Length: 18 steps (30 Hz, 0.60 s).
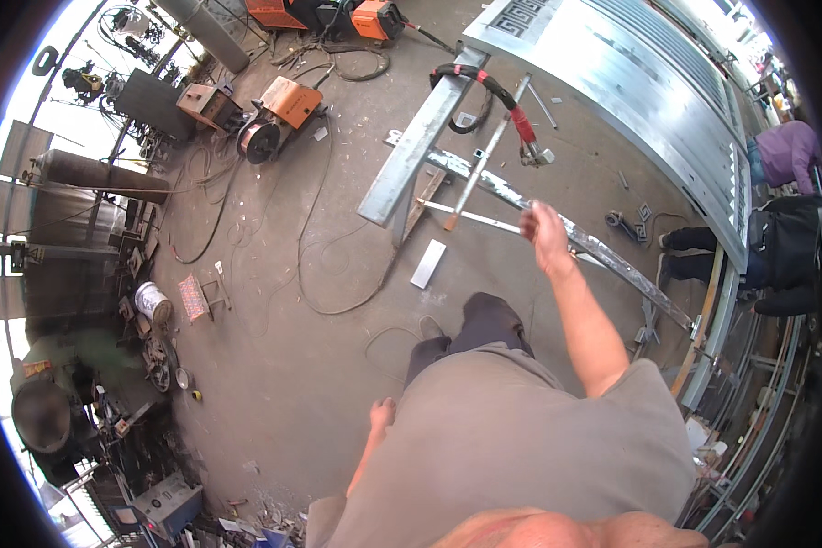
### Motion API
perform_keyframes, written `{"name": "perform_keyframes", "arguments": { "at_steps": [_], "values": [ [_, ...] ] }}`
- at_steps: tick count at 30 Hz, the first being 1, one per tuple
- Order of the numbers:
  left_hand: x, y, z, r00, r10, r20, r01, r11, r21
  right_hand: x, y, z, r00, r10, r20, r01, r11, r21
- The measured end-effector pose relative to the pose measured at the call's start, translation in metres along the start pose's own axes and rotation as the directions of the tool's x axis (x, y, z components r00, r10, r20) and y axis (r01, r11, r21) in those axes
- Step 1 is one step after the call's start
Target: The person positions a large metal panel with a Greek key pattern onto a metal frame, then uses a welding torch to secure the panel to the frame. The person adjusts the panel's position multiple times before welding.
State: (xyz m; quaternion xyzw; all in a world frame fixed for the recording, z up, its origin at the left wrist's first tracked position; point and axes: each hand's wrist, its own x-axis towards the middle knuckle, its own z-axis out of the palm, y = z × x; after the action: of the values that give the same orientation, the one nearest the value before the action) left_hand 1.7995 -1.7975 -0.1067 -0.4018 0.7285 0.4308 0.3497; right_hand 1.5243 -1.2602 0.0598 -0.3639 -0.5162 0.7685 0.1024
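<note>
My right hand point(544, 236) is stretched forward over a long worn steel bar point(603, 254). Its fingers are half bent, with nothing visible in them; whether they touch the bar I cannot tell. My left hand point(383, 415) hangs low by my side, fingers curled in and nothing seen in it. Beyond the right hand, a welding torch point(532, 153) with a red and black cable hangs from a wide galvanized steel beam point(420, 137). A thin rod point(489, 151) with a brownish tip leans across the frame.
Orange welding machines point(290, 100) and a wire spool point(258, 142) stand at the far left, with cables point(301, 265) trailing over the floor. A large galvanized panel point(612, 64) lies at upper right. Two other people point(785, 242) are at the right edge. A flat metal piece point(427, 264) lies ahead.
</note>
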Motion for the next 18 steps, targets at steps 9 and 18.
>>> {"name": "perform_keyframes", "arguments": {
  "at_steps": [9,18],
  "values": [
    [0.123,0.077,-0.083,0.963,0.264,-0.057,-0.244,0.941,0.234,0.236,-0.059,0.125,0.964,0.255,-0.072,-0.143,0.729,0.670],
    [0.223,0.254,-0.278,0.995,0.088,0.042,-0.097,0.913,0.396,0.404,-0.031,0.138,0.895,0.285,-0.343,0.226,0.374,0.900]
  ]
}}
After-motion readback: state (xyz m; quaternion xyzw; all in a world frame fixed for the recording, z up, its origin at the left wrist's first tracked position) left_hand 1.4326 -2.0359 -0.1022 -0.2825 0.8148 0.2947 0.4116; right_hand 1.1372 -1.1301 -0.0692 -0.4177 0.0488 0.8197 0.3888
